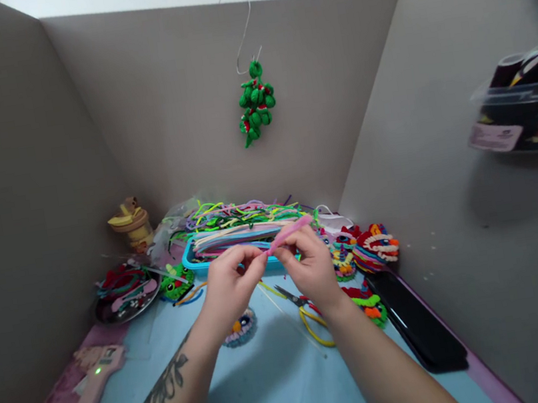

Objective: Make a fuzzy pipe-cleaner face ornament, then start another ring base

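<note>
Grey cardboard walls enclose a blue table. Above it, the left hand and right hand both pinch a pink pipe cleaner, held in front of a blue tray of pipe cleaners. Scissors lie just below the hands.

From my station I see two bare hands, the left hand and the right hand, with short nails. The bare left forearm carries a dark inked tattoo of a leafy vine, its stem and pointed leaves running lengthwise. The bare right forearm is unmarked and uncovered as far as my view reaches.
</note>
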Demonstrator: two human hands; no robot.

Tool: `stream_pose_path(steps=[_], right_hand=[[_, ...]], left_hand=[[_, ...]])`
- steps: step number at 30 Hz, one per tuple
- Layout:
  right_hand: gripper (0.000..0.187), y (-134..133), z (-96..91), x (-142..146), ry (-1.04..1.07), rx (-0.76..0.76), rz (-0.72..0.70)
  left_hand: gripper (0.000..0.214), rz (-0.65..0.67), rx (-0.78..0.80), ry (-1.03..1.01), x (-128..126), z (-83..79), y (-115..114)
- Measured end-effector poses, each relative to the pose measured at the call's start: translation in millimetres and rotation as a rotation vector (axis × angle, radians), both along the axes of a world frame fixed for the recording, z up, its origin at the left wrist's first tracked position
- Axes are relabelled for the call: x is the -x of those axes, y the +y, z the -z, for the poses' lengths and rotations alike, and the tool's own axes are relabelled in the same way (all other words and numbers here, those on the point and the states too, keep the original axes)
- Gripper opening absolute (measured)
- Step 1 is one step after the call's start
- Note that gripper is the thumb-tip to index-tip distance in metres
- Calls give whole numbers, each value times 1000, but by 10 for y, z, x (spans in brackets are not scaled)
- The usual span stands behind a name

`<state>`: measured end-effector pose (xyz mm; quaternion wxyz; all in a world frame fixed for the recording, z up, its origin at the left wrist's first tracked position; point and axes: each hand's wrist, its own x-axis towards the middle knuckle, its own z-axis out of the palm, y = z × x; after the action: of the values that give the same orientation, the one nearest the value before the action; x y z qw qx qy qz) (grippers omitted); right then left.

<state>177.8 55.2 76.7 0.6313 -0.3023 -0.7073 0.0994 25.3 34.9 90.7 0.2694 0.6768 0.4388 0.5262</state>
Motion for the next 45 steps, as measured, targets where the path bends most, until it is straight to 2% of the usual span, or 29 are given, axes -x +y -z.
stream_pose_path(steps=[3, 5, 9, 13, 16, 19, 22, 25, 28, 31, 33, 36, 40, 42, 45], right_hand=[[22, -19, 44, -18, -45, -186, 74], [34, -24, 69, -38, -122, -269, 108], [44, -14, 81, -52, -237, -318, 135], [36, 2, 48, -19, -191, -254, 114], [25, 3, -3, 3, -153, -138, 35], [13, -7, -60, 9, -117, 31, -64], [11, -17, -95, 8, -99, 239, -134], [13, -9, -98, -3, -86, 414, -171], [10, 24, -82, -38, -19, 512, -249], [20, 71, -57, -85, 109, 564, -296], [19, 93, -40, -101, 140, 526, -261], [19, 88, -21, -88, -7, 305, -199], [24, 38, -13, -36, -175, -5, -187], [22, 22, -13, -22, -189, -76, -162], [20, 19, -15, -26, -198, -97, -135]], left_hand=[[22, 62, 191, -118, 0, -35, 10], [25, 105, 261, -167, 1, -44, 13], [27, 134, 274, -138, 11, -23, 21], [23, 111, 206, -70, 16, -16, 24], [18, 53, 42, 56, 27, -10, 22], [12, -14, -301, 258, 77, 49, 48], [9, -39, -620, 452, 148, 143, 103], [8, -44, -712, 533, 175, 187, 136], [8, -62, -551, 418, 142, 129, 114], [15, -63, -153, 177, 110, 25, 78], [19, 45, 152, -7, 112, -23, 74], [25, 267, 475, -246, 133, -41, 95], [31, 388, 603, -394, 134, -28, 105], [32, 396, 606, -402, 125, -26, 97], [31, 361, 575, -363, 113, -26, 85]])
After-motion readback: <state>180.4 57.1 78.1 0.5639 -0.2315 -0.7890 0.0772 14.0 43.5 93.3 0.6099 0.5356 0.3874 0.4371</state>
